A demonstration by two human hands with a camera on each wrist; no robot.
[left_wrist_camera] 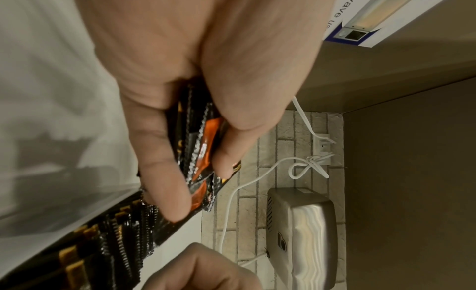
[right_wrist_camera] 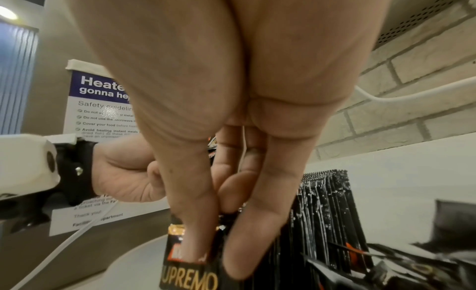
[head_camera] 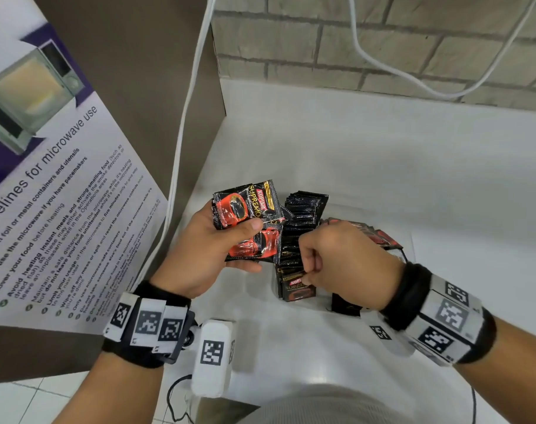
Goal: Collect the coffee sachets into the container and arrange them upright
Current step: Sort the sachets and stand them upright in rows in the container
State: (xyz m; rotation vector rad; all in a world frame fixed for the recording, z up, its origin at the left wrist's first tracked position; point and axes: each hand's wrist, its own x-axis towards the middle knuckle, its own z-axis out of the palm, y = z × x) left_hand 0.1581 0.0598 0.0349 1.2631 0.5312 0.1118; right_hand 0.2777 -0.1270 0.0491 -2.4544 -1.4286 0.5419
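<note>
My left hand (head_camera: 248,244) (left_wrist_camera: 201,182) grips a small bundle of black-and-red coffee sachets (head_camera: 245,206) (left_wrist_camera: 203,152), thumb on top and fingers underneath, held just left of the container. A long row of black sachets (head_camera: 303,228) (right_wrist_camera: 324,217) stands upright on edge inside the clear container (head_camera: 411,252). My right hand (head_camera: 306,275) (right_wrist_camera: 213,259) pinches the front sachets of that row (head_camera: 297,290) (right_wrist_camera: 188,278) between thumb and forefinger. More sachets (head_camera: 380,237) lie loose and flat behind my right hand, partly hidden by it.
The container sits on a white counter (head_camera: 383,163) in a corner. A brick wall (head_camera: 383,41) is behind and a brown panel with a microwave poster (head_camera: 46,179) is at the left. A white cable (head_camera: 181,142) hangs down the corner. A metal appliance (left_wrist_camera: 301,233) hangs on the wall.
</note>
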